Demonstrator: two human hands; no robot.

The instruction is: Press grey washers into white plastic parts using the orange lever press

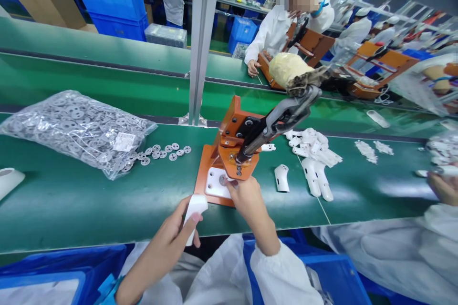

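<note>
My left hand (179,228) is closed around a curved white plastic shell (196,209), held just above the table's front edge. On the press base, my right hand (246,198) reaches under the head of the orange toggle press (236,157). Its fingertips pinch a small grey perforated disc (223,180) at the white fixture block (213,183). The press head and my knuckles partly hide those fingers. The press lever (275,124), its grip wrapped in a yellowish pad (288,70), slants up to the right.
A clear bag of grey discs (75,128) lies left, with several loose discs (157,152) beside it. White shells (315,178) and a pile of white parts (311,145) lie right. A metal post (200,43) stands behind. A co-worker's hand (443,183) is at far right; another person (272,33) sits opposite.
</note>
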